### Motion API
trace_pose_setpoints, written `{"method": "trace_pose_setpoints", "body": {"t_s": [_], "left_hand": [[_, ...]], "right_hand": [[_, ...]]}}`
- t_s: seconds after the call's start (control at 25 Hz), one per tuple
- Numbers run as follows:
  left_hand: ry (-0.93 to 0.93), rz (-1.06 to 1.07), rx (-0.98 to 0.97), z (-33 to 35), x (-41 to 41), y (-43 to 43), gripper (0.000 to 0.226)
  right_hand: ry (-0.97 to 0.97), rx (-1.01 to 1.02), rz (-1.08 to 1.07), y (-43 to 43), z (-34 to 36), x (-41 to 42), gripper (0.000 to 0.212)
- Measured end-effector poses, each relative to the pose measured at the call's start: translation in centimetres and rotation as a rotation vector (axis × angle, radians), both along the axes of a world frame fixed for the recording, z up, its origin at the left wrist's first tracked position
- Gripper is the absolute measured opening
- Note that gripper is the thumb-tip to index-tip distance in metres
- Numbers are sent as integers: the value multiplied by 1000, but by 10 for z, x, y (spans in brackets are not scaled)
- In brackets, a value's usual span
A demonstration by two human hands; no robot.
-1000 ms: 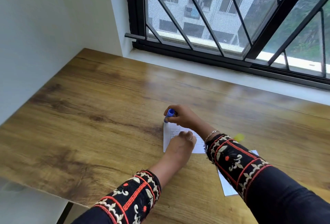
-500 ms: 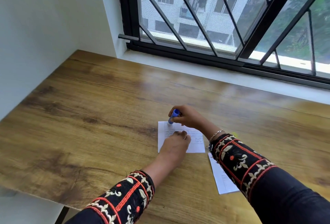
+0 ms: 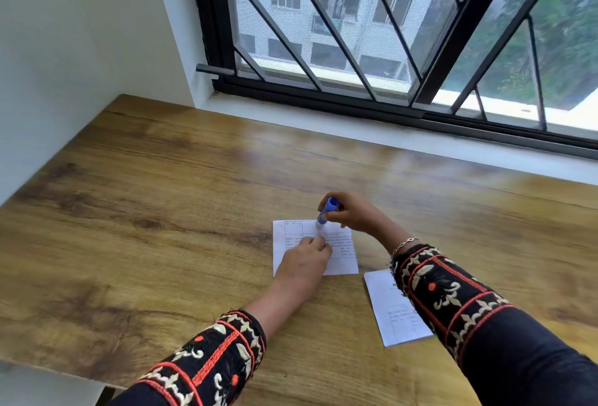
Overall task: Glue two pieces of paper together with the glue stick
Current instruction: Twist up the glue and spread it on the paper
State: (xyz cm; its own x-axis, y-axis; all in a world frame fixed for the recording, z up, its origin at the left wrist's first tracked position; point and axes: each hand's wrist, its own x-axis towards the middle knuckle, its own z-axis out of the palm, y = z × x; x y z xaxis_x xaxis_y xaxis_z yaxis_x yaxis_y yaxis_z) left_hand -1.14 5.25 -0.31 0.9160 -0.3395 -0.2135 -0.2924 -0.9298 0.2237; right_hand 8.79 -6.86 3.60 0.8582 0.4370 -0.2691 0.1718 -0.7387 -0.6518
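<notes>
A wooden table point(image 3: 161, 211) runs up to a white sill under a black-framed window point(image 3: 388, 49) with slanted bars. Near the middle of the table lies a white sheet of paper point(image 3: 343, 263) printed with a faint grid (the writing is too small to read). The left hand point(image 3: 304, 264) lies flat on the near part of this sheet, fingers together and pressing it down. The right hand point(image 3: 352, 214) pinches a blue glue stick point(image 3: 326, 211) between thumb and fingers; the stick leans, its top tilted to the far right, and its lower tip touches the sheet close to the far edge. A second sheet of paper point(image 3: 391, 315) lies on the table to the near right, apart from the first, partly hidden under the right sleeve point(image 3: 453, 302), which is black with red and cream embroidery. A thin bracelet point(image 3: 404, 243) sits at that wrist.
</notes>
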Motion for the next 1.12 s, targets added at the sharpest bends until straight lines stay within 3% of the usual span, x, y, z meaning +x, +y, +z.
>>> {"method": "trace_pose_setpoints", "body": {"t_s": [0.48, 1.12], "left_hand": [[-19, -10, -11, 7, -1, 1, 33], [-16, -21, 3, 7, 1, 2, 35]], "right_hand": [[4, -4, -135, -29, -4, 0, 15], [-120, -71, -228, -33, -13, -1, 13]]}}
